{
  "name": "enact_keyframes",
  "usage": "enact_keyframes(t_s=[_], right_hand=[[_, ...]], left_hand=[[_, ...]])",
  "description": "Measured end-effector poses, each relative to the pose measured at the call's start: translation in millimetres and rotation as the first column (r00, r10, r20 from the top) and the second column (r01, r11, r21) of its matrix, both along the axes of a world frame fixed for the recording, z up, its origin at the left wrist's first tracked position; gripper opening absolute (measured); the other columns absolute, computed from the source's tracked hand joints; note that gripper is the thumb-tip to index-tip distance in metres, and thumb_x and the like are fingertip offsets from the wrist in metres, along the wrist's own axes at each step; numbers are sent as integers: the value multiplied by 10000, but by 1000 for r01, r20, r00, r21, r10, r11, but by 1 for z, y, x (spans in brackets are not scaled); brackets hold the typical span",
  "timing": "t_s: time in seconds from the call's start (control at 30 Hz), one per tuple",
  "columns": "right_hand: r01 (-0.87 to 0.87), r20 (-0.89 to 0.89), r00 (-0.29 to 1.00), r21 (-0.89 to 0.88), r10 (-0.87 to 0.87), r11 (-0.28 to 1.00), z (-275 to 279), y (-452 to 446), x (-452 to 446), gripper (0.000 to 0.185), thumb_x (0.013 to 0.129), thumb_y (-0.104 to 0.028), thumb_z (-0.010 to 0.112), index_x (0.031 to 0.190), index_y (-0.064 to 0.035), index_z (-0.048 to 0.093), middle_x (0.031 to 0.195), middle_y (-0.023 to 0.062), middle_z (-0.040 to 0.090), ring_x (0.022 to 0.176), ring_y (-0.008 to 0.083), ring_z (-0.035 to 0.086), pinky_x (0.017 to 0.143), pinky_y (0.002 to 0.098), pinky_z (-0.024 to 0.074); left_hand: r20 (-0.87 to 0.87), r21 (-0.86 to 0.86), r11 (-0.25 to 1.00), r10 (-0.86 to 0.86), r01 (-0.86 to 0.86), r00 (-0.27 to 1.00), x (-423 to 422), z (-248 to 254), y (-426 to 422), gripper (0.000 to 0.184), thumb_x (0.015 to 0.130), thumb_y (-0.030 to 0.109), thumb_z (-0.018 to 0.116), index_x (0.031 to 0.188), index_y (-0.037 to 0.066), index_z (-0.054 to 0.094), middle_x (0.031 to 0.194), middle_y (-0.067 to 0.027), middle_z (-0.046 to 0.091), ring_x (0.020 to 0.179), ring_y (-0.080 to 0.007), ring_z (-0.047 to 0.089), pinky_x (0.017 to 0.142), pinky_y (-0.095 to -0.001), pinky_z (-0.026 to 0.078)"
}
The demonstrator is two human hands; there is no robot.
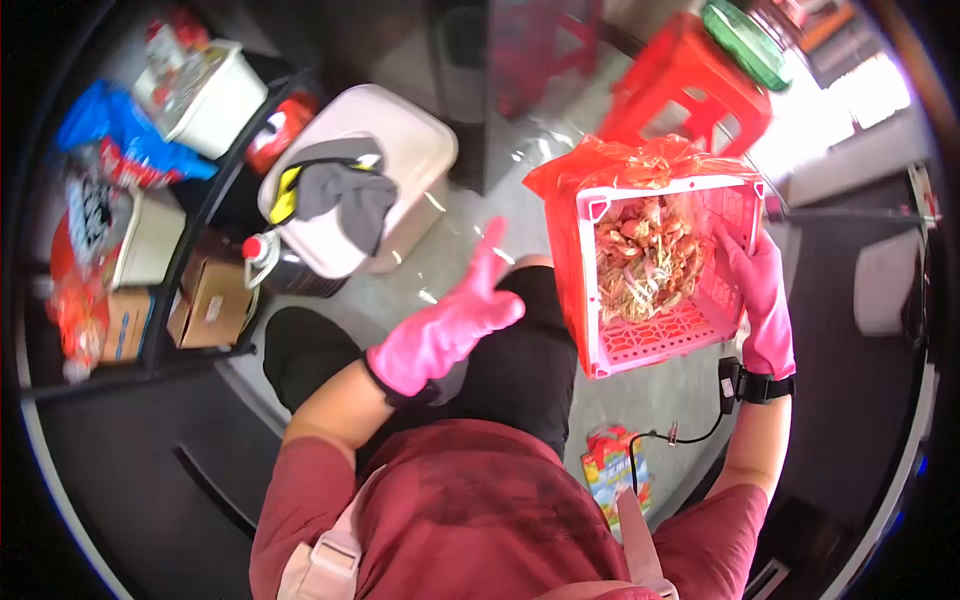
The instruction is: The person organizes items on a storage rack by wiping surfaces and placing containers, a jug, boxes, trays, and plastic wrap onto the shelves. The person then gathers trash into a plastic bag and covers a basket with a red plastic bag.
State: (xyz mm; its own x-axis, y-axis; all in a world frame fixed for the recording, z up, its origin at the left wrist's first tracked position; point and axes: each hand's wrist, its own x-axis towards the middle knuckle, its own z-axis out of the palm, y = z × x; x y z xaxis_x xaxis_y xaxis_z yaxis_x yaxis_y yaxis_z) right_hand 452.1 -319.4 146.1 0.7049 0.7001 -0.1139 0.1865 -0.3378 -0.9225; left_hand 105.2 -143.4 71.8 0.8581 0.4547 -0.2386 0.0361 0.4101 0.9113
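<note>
A pink plastic basket (684, 346) with a red bag over its upper and left sides is tilted so that its inside faces me. Brown and pale scraps (648, 258) lie in it. My right hand (756, 285), in a pink rubber glove, grips the basket's right wall, with part of the fingers inside the rim. My left hand (447, 327), in a matching glove, is raised above my thigh with its fingers apart and nothing in it. It is left of the basket and does not touch it.
A lidded bin (420, 150) carries a grey and yellow cloth (345, 195). Shelves at the left hold white containers (222, 105) and a cardboard box (213, 303). Red stools (690, 75) stand behind the basket. A colourful packet (612, 478) lies on the floor.
</note>
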Motion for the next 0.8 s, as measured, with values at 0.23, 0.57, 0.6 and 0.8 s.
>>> enact_keyframes(t_s=[0.23, 0.57, 0.6, 0.8], right_hand=[[-439, 156, 882, -68, 444, 896, 22, 81, -94, 327, 952, -198, 641, 1189, 27, 626, 1045, 48, 712, 892, 107, 627, 758, 290, 506], [-347, -477, 754, 294, 451, 891, -52, 24, -181, 299, 887, -184, 677, 1105, 11, 616, 865, 47, 676, 795, 162, 632, 716, 296, 494], [-388, -512, 722, 257, 465, 885, -72, 23, -187, 287, 885, -177, 678, 1094, 11, 620, 863, 50, 677, 799, 165, 635, 721, 297, 495], [-695, -608, 502, 138, 614, 706, -136, 30, -225, 216, 874, -136, 679, 1026, 12, 643, 853, 70, 685, 824, 180, 651, 753, 308, 506]], left_hand=[[164, -34, 972, 235, -233, 958, -13, 31, -18, 1167, 741, 190, 822, 1571, 146, 3, 1558, -106, 280, 1456, -224, 228, 1184, -392, 213], [-61, -292, 920, 256, -263, 965, -137, 41, -39, 643, 717, 158, 671, 1315, 10, 486, 944, -177, 654, 830, -292, 652, 779, -411, 531], [-2, -343, 897, 297, -280, 955, -141, 40, -41, 603, 721, 161, 669, 1281, 1, 512, 953, -182, 659, 854, -284, 657, 783, -406, 534], [-145, -401, 705, 582, -586, 800, -240, 70, -69, 507, 760, 168, 670, 1228, -7, 586, 1006, -149, 689, 919, -227, 673, 855, -359, 532]])
